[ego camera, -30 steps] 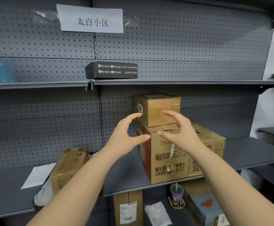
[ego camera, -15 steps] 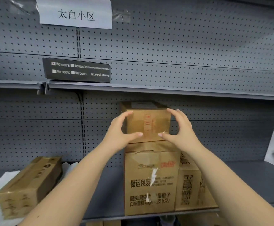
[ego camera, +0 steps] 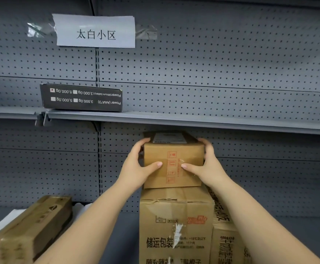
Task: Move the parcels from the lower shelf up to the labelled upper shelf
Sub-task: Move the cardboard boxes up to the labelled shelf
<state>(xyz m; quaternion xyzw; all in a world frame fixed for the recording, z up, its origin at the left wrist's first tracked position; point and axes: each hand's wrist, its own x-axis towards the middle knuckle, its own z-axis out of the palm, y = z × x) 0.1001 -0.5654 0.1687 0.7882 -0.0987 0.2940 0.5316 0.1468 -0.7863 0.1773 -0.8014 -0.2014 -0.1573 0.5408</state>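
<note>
A moment ago the hands were just arriving; now the left hand [ego camera: 135,168] and right hand [ego camera: 210,167] are clamped on the sides of the small parcel [ego camera: 172,168], thumbs across its front. It sits atop the large carton [ego camera: 174,225] on the lower shelf [ego camera: 298,231] (lift-off not evident), so raising it to the labelled upper shelf [ego camera: 193,121] looks next.

left hand [ego camera: 136,168] and right hand [ego camera: 210,168] raised, both gripping
</note>
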